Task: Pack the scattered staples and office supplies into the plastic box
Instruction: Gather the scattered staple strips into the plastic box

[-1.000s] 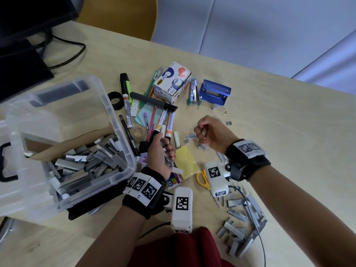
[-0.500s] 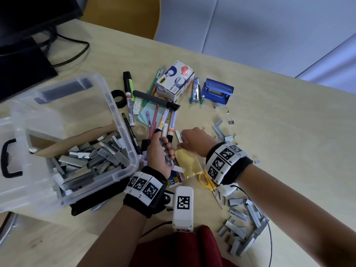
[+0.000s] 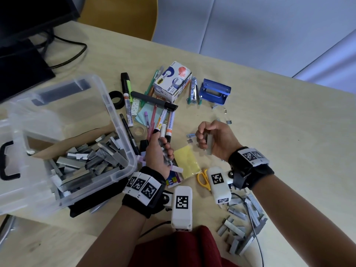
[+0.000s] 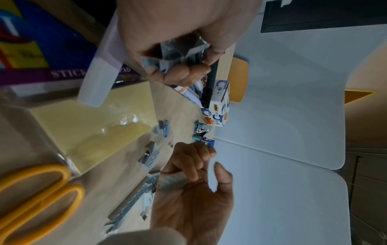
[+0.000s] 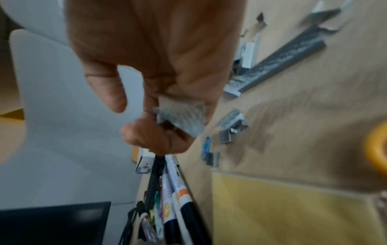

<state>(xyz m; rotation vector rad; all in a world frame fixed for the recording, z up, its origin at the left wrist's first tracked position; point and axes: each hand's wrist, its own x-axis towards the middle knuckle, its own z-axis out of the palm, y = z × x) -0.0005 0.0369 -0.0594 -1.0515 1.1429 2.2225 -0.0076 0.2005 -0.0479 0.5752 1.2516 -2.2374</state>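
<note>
The staples in the right hand are a short grey strip, clamped between curled fingers and palm, with the thumb standing free in the right wrist view; the strip hangs above the table, well apart from the box. The left hand is closed round its own bundle of strips, held just beside the box's near right corner, over the pens. The box stands at the left, open and already heaped with strips. Judging from this, the main risk is breakage: such strips are only glued together, so a tight squeeze or a knock on the rim could split them and shower single staples back onto the table. The right hand's strip sticks out below the fingers, so it may slide free on the way across. That way runs over the yellow pad and the left hand, and a collision there could spill both loads. Loose bits and a blue clip lie just beside the right hand, and a pile of strips sits near the right forearm; a sweep of the arm or its wrist camera could scatter them or drag them off the edge. The scissors lie close under that wrist, so a low pass might snag them.
</note>
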